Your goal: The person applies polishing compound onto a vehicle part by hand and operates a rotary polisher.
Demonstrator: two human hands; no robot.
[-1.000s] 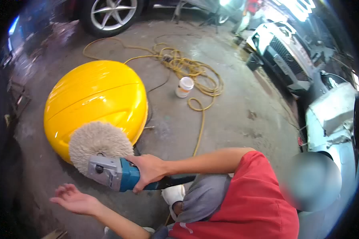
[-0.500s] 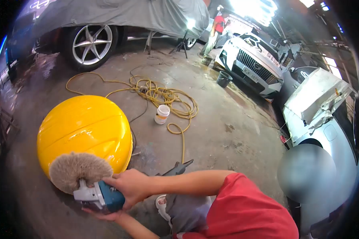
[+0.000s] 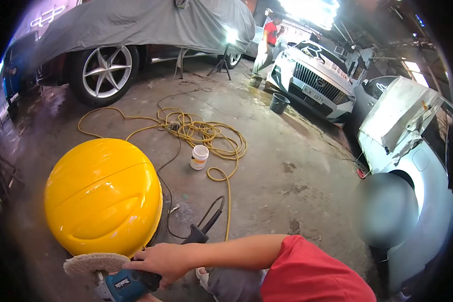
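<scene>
My right hand (image 3: pixel 166 261) is closed around the body of a teal and black polisher (image 3: pixel 122 286) at the lower left. The polisher's fluffy pad (image 3: pixel 93 262) shows nearly edge-on against the near lower edge of a glossy yellow domed cover (image 3: pixel 105 196); whether they touch, I cannot tell. Behind my right hand the black rear handle (image 3: pixel 196 235) sticks out, with a cord looping from it. Only a sliver of my left hand (image 3: pixel 150 298) shows under the polisher at the bottom edge; its fingers are hidden.
A yellow hose (image 3: pixel 206 132) lies coiled on the floor beside a white tub (image 3: pixel 199 157). A covered car (image 3: pixel 105 73) stands at the back left, near a lamp on a tripod (image 3: pixel 225 63). Farther off are a person (image 3: pixel 266 50), a black bucket (image 3: pixel 280 102) and a white car (image 3: pixel 317 83).
The polisher and my right hand have moved down in view, and the pad has tilted from nearly face-on to edge-on. More of the yellow cover shows. My left hand has mostly dropped out of view.
</scene>
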